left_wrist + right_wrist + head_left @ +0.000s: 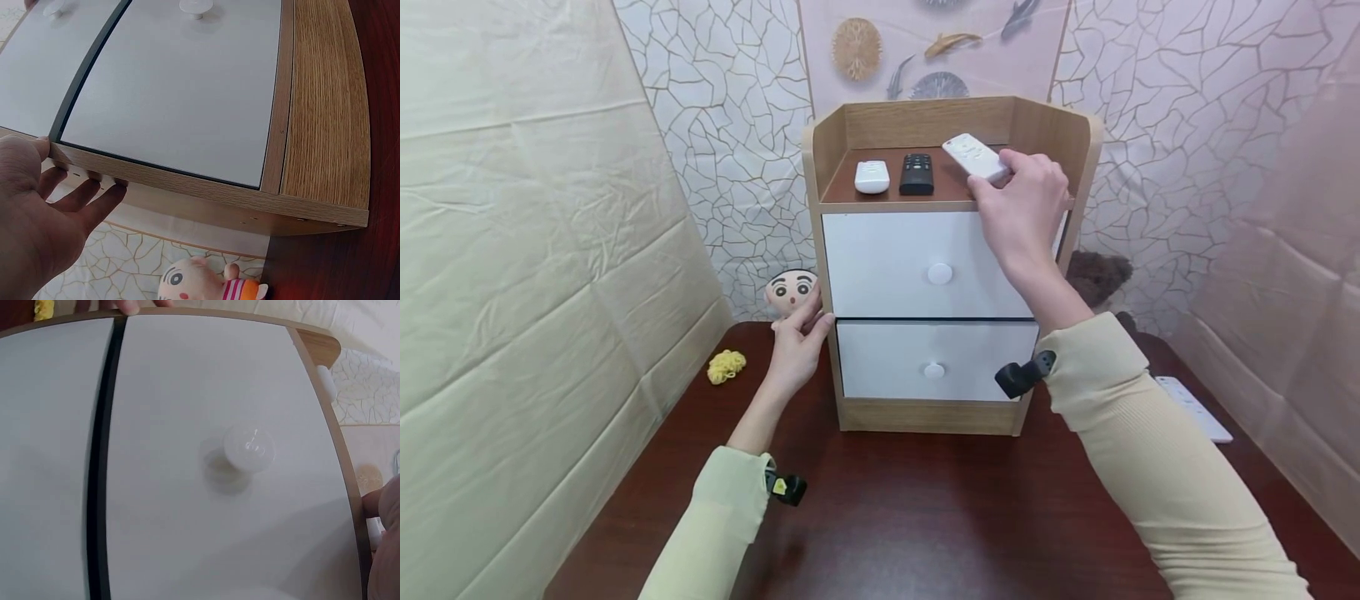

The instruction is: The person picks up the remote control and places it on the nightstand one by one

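My right hand (1026, 200) pinches the near end of a white remote control (976, 157) between thumb and fingers. The remote is tilted over the top shelf (891, 200) of a small wooden cabinet (925, 417). To its left on that shelf lie a black remote control (916, 175) and a rounded white remote control (872, 177). My left hand (796, 346) rests against the cabinet's left side. In the left wrist view its thumb is at the front edge and the fingers (103, 203) lie along the side panel. Both white drawers (880, 262) are closed.
A cartoon-faced doll (790, 290) stands behind the left hand, with a yellow yarn-like bundle (726, 367) nearby on the dark table (910, 508). Right of the cabinet are a brown plush toy (1097, 277) and a flat white object (1195, 408), partly behind my right sleeve.
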Demonstrator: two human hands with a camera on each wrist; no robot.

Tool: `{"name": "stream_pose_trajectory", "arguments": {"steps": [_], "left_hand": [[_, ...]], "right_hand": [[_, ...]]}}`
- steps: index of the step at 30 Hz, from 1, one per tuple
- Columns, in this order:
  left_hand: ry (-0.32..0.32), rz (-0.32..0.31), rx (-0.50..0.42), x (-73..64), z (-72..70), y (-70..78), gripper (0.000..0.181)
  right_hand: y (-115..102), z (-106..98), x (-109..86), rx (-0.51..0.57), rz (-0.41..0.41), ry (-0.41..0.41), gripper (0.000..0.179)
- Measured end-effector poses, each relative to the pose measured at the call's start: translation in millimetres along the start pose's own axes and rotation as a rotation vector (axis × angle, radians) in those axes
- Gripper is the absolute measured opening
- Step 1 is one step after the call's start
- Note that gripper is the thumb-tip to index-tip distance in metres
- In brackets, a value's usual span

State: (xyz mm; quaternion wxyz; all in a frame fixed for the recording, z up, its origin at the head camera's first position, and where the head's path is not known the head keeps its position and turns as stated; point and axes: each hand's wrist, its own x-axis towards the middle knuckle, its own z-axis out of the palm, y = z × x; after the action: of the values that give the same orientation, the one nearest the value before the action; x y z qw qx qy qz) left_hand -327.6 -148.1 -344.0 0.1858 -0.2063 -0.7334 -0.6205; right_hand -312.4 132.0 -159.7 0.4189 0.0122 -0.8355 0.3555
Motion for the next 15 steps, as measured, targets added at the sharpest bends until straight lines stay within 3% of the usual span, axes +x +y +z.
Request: {"name": "stream_pose_trajectory", "arguments": {"steps": [9, 15], "left_hand": [[0.005, -0.004, 0.010, 0.5, 0.9, 0.5, 0.055], [0.007, -0.015, 0.021, -0.5, 0.4, 2.0, 0.055]], "right_hand": [[-8.1, 1.0, 4.7, -0.073, 0.074, -0.041, 0.046], [-5.7, 0.0, 2.3, -0.065, 0.059, -0.045, 0.050]]}}
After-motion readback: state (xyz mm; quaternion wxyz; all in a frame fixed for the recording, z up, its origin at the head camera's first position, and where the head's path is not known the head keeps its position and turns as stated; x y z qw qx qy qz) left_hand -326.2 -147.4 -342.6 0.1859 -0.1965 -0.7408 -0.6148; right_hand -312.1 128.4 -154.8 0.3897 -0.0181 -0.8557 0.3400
